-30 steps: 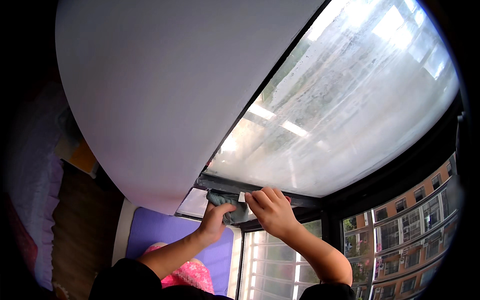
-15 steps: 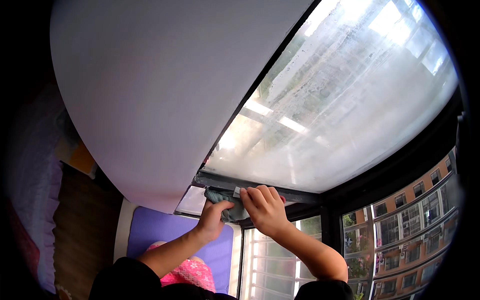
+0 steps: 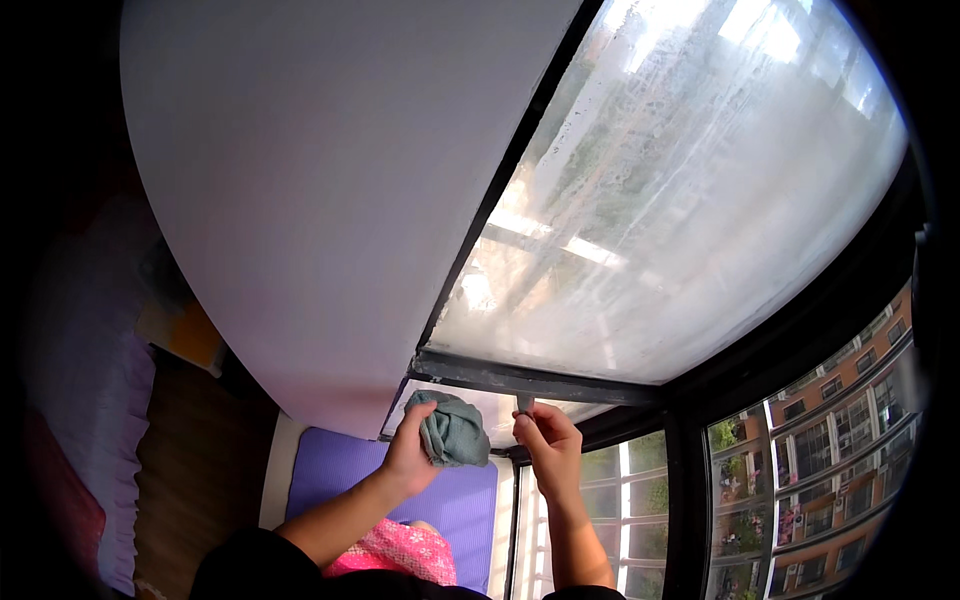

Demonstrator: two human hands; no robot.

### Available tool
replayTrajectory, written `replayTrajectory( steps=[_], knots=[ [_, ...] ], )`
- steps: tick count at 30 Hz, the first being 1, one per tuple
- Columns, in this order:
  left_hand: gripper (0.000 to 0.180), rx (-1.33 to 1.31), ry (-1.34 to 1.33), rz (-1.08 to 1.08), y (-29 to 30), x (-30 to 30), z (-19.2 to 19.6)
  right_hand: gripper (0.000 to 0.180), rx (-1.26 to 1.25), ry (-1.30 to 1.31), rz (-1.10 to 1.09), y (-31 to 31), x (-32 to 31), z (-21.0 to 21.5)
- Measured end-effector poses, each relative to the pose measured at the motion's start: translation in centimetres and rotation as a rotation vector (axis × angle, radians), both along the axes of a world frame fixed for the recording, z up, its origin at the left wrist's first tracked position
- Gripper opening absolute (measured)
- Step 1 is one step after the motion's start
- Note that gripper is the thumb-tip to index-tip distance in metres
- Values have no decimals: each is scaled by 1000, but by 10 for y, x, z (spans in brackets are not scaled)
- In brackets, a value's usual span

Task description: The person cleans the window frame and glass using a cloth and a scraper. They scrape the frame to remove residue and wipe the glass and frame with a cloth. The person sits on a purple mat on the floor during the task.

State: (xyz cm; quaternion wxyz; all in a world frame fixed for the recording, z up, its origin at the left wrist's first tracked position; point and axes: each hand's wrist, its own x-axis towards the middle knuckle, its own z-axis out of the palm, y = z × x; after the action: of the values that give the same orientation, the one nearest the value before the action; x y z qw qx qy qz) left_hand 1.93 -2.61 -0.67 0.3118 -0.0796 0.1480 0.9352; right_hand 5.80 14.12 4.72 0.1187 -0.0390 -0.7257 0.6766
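Crumpled grey-green fabric cloth (image 3: 455, 432) sat gripped in the left hand (image 3: 408, 456) at lower centre, right hand (image 3: 553, 447) pinched a small flat grey piece (image 3: 525, 403), streaked cloudy glass pane (image 3: 680, 220) filled upper right.

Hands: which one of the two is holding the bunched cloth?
The left hand: it holds the bunched grey-green cloth. The right hand instead pinches a small, thin grey piece near the dark window bar.

Cloth (image 3: 456, 432) hid most fingers of the left hand (image 3: 404, 460), and the grey bit (image 3: 525, 402) in the right hand (image 3: 554, 452) was too tiny to ID.
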Motion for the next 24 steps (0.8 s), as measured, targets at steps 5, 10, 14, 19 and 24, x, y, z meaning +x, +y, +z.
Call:
replayTrajectory(
  steps=[5,10,14,19,24],
  knots=[
    [33,92,-29,-88,-17,-1,4,18,-458,-159,50,-12,32,-44],
    [33,-41,70,-62,-14,-14,-8,22,-436,-171,21,-19,47,-47],
    [35,-31,72,-102,-11,-22,-8,25,-352,-157,-31,-20,47,-30],
    [39,-37,31,-211,-10,-21,11,30,-195,-233,-138,-29,29,-29],
    [41,-75,31,-193,-22,-15,-8,17,-109,-197,-164,-39,18,-39]
  ],
)
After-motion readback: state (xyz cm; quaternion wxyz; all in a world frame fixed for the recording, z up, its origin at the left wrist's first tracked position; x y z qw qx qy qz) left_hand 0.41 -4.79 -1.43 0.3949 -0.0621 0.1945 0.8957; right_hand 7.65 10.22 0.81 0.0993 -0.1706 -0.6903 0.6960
